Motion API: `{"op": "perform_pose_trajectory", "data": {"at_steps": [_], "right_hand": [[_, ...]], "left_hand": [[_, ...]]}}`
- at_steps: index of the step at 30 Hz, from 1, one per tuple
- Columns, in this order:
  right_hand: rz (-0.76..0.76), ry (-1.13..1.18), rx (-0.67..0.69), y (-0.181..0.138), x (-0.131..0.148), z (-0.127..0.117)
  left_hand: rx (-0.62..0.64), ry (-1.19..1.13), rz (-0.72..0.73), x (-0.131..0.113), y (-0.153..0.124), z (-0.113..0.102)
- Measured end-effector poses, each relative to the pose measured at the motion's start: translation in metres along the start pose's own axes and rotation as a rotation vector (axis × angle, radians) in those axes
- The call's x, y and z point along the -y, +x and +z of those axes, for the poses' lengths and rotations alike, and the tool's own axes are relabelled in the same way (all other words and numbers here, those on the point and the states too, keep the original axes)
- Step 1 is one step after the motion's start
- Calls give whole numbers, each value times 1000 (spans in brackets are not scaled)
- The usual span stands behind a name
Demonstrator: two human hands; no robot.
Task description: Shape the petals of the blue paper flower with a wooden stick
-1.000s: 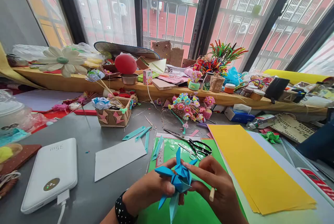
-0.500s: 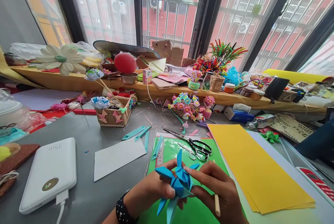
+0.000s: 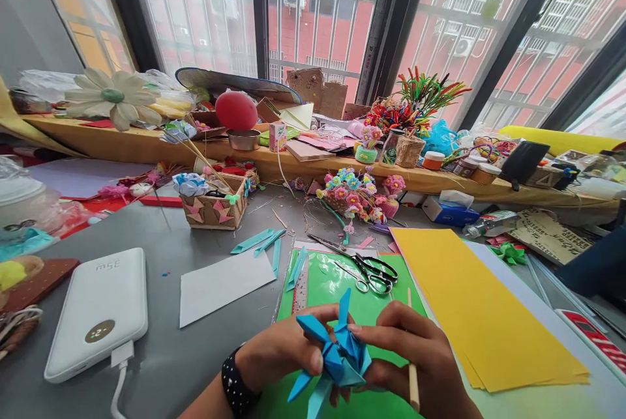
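Note:
A folded blue paper flower [image 3: 337,355] with pointed petals sits between both my hands, low in the picture over a green sheet [image 3: 342,288]. My left hand [image 3: 278,354] is closed round its left side, thumb pressed on a petal; a black dotted band circles that wrist. My right hand [image 3: 411,360] pinches the flower's right side and also clamps a thin wooden stick [image 3: 411,367] that runs upright through its fingers.
Black scissors [image 3: 372,272] lie just beyond my hands. Yellow paper sheets [image 3: 479,308] lie to the right, a white power bank [image 3: 98,311] and a white paper [image 3: 222,285] to the left. Teal paper strips [image 3: 264,243], a small basket [image 3: 212,207] and crowded paper crafts fill the back.
Both hands with the blue flower have sunk a little lower in the picture. The stick has swung from pointing down and out of my right hand to standing more upright.

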State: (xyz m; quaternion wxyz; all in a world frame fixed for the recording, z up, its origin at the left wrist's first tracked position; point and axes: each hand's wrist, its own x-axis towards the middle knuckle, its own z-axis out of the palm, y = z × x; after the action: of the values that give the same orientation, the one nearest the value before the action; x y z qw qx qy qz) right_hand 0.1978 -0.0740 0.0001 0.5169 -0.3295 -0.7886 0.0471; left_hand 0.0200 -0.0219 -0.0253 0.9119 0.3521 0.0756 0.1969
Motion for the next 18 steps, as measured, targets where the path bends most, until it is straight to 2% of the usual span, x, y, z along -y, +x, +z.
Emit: {"op": "perform_pose_trajectory", "data": {"at_steps": [3, 6, 9, 12, 14, 16, 18], "right_hand": [[-33, -13, 46, -2, 2, -1], [-3, 11, 47, -3, 2, -2], [-25, 3, 49, -3, 3, -4], [-30, -35, 153, -1, 5, -5], [-10, -15, 141, -1, 5, -4], [11, 7, 38, -4, 3, 1], [4, 19, -10, -8, 1, 7]], "left_hand": [[-7, -9, -67, 0, 0, -2], [-19, -23, -122, 2, 0, -6], [-25, -24, -74, 4, -1, -8], [-21, -20, -52, 4, -1, -6], [-33, -15, -77, 3, -1, -4], [-60, 2, -92, 2, -1, -2], [-76, 11, -102, 2, -1, -2]]}}
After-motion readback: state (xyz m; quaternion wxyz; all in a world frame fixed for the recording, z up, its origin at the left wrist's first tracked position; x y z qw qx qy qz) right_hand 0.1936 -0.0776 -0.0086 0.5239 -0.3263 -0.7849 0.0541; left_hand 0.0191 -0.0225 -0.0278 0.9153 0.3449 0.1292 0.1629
